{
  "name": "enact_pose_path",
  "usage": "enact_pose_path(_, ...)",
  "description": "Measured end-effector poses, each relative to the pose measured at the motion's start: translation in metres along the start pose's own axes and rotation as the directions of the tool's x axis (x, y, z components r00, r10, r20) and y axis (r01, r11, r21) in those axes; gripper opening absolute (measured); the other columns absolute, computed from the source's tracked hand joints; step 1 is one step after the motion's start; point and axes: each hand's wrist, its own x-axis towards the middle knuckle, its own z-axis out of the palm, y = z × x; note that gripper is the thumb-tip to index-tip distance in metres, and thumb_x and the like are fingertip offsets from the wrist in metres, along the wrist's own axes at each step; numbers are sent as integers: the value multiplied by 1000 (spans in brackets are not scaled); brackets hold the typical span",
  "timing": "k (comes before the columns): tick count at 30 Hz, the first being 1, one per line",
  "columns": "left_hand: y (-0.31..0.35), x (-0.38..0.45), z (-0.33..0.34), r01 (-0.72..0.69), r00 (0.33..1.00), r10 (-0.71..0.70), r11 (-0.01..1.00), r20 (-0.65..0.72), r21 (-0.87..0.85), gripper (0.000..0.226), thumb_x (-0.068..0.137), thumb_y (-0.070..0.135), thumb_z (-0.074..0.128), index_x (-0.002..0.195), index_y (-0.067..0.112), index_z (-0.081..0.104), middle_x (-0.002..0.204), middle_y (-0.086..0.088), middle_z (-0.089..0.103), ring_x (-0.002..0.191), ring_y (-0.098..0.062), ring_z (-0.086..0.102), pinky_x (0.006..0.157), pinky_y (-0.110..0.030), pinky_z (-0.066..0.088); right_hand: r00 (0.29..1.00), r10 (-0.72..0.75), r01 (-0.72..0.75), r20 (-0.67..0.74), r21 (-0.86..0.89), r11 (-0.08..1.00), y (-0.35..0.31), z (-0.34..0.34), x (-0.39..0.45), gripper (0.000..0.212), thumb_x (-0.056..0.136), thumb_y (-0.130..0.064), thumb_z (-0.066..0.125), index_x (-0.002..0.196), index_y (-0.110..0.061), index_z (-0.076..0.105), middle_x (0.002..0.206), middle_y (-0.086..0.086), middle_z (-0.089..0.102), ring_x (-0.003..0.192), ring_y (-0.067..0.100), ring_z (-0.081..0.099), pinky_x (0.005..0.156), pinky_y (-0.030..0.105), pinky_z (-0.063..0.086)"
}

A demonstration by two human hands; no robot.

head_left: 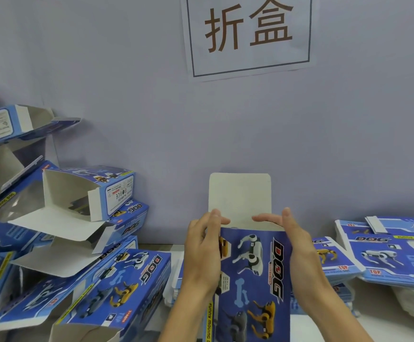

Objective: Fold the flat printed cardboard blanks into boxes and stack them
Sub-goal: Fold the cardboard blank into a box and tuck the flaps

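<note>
Blue printed cardboard box blank w/ robot-dog artwork (pixel 255 280) is held upright in front of the person, centre-low in view, long axis running away from the body toward the wall; its plain white top flap (pixel 239 198) stands up at the far end, not yet folded. Left hand (pixel 202 253) grips the blank's left edge, fingers curled round it, fingertips reaching the flap's base. Right hand (pixel 292 240) holds the right edge, thumb up, fingers bent inward over the flap's lower right corner. So both hands sit just below the flap's crease, one each side, about equally near; flap lies straight beyond the fingertips. Prob. next: tip that flap over & tuck it into the opening, which needs fingers on its far face, pulling toward the body. Whether the side tabs are already turned in, can't tell, hands cover them. Pile of folded blue boxes (pixel 77 243) stacks at left, several w/ open ends; stack of flat printed blanks (pixel 386 255) lies at right on the white table (pixel 307 327). White paper sign w/ brown characters (pixel 249 33) is taped to the pale wall (pixel 127 82) above.
</note>
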Motion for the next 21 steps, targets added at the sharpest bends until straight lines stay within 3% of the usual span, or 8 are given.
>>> enact_pose_path(3, 2, 7, -8, 69, 997, -70, 997, 34, 25, 29, 101, 21, 44, 89, 5, 65, 98, -25, 65, 82, -28, 68, 66, -37, 51, 999, 31, -31, 7, -55, 998, -1, 3, 3, 34, 103, -31, 43, 94, -21, 73, 72, 15, 71, 57, 20, 70, 47, 23, 53)
enact_pose_path(6, 6, 6, -12, 88, 994, -89, 996, 58, 14, 20, 101, 14, 38, 92, 14, 57, 69, -14, 56, 59, -19, 60, 54, -31, 45, 999, 48, -47, 14, -50, 998, 0, 5, 4, 20, 101, -15, 44, 99, -21, 63, 71, 14, 68, 53, 20, 67, 41, 25, 49)
enact_pose_path(8, 7, 5, -11, 129, 990, -125, 990, 64, -56, 18, 101, 12, 38, 102, 27, 49, 65, -8, 55, 54, -15, 57, 49, -29, 43, 995, 95, -95, -4, 43, 995, -1, 7, 5, 17, 100, -13, 49, 109, -27, 53, 80, 10, 70, 55, 20, 68, 43, 26, 51)
enact_pose_path(10, 8, 5, -11, 162, 985, -155, 980, 71, -116, 28, 102, 14, 41, 109, 41, 43, 72, -10, 59, 60, -16, 60, 52, -29, 48, 991, 129, -127, -18, 83, 988, -1, 7, 7, 29, 100, -16, 50, 120, -36, 47, 99, 5, 71, 60, 21, 70, 48, 29, 55)
enact_pose_path(12, 8, 5, -12, 168, 984, -157, 973, 81, -160, 35, 102, 16, 43, 114, 49, 42, 79, -14, 59, 64, -18, 62, 56, -31, 50, 990, 140, -141, 25, 81, 987, -3, 6, 7, 34, 99, -23, 52, 124, -46, 50, 103, 4, 72, 65, 22, 72, 52, 30, 56)
enact_pose_path(15, 11, 5, -13, 134, 990, -124, 967, 63, -216, 41, 98, 12, 43, 114, 48, 53, 81, -11, 68, 64, -19, 67, 55, -34, 50, 987, 124, -133, 104, 83, 988, -6, 7, 5, 26, 90, -33, 54, 105, -52, 63, 85, 14, 74, 63, 24, 71, 53, 30, 56)
enact_pose_path(19, 11, 5, -12, 65, 997, -70, 971, -16, -230, 35, 95, 8, 44, 100, 38, 59, 77, -5, 67, 53, -18, 60, 46, -31, 45, 994, 98, -103, 42, 125, 987, -2, 8, 3, 23, 99, -20, 44, 111, -32, 58, 79, 16, 73, 62, 28, 69, 51, 32, 54)
enact_pose_path(21, 11, 3, -10, 30, 1000, -31, 972, 2, -232, 26, 96, 9, 43, 96, 31, 57, 77, -7, 67, 55, -21, 59, 48, -31, 44, 997, 77, -80, 25, 151, 985, -2, 8, 2, 23, 98, -19, 46, 112, -34, 58, 83, 14, 74, 65, 30, 71, 52, 33, 54)
